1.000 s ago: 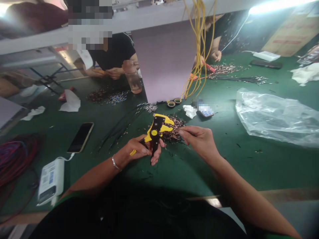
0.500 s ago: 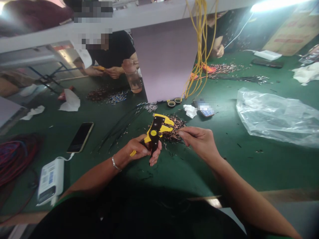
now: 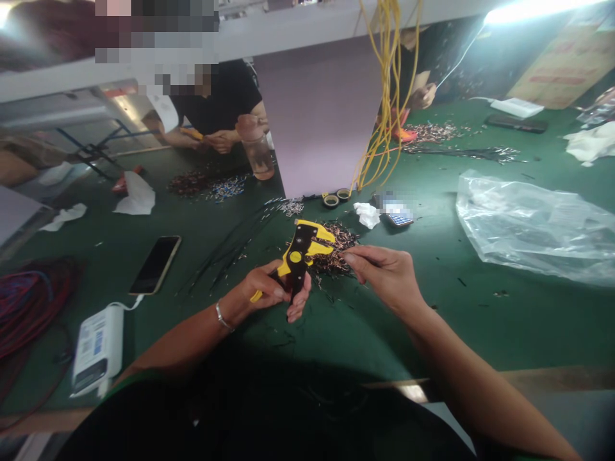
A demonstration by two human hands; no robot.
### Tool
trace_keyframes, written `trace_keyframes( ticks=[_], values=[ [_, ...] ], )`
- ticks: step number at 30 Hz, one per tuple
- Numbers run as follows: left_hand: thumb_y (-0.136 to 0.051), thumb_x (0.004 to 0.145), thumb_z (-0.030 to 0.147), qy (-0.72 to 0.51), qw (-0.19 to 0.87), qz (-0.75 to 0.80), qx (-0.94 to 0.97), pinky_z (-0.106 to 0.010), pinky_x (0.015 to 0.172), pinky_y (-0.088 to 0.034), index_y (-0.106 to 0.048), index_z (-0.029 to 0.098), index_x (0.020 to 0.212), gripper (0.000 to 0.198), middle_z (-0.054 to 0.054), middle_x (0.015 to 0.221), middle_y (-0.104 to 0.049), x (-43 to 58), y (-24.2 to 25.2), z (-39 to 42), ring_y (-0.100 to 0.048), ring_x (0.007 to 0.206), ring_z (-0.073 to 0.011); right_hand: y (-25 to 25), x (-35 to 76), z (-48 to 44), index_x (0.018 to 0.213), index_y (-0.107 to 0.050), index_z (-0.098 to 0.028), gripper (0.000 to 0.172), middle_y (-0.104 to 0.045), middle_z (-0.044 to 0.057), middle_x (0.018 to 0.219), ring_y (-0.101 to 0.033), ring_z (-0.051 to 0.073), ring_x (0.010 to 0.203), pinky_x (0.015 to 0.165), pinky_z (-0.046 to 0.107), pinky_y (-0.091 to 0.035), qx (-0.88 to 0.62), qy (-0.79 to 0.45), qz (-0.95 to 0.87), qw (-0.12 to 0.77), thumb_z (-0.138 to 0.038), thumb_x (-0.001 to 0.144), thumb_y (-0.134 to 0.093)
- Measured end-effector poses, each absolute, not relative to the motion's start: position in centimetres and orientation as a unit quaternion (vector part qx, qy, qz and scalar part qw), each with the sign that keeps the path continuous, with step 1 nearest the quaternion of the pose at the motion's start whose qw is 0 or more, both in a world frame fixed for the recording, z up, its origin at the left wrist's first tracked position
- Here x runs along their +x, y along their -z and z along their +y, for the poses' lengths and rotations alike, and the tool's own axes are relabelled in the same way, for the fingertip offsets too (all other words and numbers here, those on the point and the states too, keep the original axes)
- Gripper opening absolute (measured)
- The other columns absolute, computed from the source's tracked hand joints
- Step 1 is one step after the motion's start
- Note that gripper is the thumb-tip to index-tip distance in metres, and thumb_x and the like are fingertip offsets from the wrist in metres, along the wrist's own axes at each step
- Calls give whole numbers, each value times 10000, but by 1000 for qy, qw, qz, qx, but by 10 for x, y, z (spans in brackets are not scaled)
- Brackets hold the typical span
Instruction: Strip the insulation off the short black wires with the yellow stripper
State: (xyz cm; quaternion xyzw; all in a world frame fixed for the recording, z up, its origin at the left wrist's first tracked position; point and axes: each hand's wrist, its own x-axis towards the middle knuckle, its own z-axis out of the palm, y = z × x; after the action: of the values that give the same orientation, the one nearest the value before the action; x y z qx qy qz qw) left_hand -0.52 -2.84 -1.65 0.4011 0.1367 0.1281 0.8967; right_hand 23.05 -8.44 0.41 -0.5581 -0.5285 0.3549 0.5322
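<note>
My left hand (image 3: 269, 288) is wrapped round the handles of a yellow and black wire stripper (image 3: 296, 256), its jaws pointing to the right. Just past the jaw tips, my right hand (image 3: 387, 272) pinches a thin wire between thumb and forefinger; most of it is hidden by the fingers. Beneath and behind the tool lies a pile of short dark wire pieces (image 3: 343, 237) with coppery ends. Long black wires (image 3: 225, 250) stretch across the table to the left of the stripper, and a small heap of silvery wire ends (image 3: 291, 206) lies behind it.
Left on the green table are a phone (image 3: 156, 264), a white power bank (image 3: 98, 351) and coiled red cable (image 3: 33, 307). A plastic bag (image 3: 528, 224) lies right. Yellow cables (image 3: 384, 96) hang beside a pale panel (image 3: 321, 115). Behind it, a person's hands (image 3: 221, 139) work near a bottle (image 3: 259, 153).
My two hands and the wire stripper stay almost in the same place. At the back right, another person's hand has shifted slightly.
</note>
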Motion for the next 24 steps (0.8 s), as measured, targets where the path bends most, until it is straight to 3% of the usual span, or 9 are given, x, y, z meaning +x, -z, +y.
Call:
trace_keyframes(
  ticks=[18,24],
  values=[
    [-703,664,167,-175,895,155,380,-255,427,-497,-678,114,868,213,-20,634,-592,-7,17,-33,-539,462,-124,-8,229,-85,730,-809,-204,153,-553,-29,447,-471,92,427,422,251,-405,-565,-367,-516,529,-302,732,-692],
    [-709,645,184,-166,897,146,384,-281,453,-502,-675,118,890,257,-28,649,-596,-8,18,-31,-556,484,-139,-6,231,-84,737,-808,-203,140,-561,-33,459,-479,88,428,438,253,-414,-571,-365,-498,542,-306,717,-714]
  ],
)
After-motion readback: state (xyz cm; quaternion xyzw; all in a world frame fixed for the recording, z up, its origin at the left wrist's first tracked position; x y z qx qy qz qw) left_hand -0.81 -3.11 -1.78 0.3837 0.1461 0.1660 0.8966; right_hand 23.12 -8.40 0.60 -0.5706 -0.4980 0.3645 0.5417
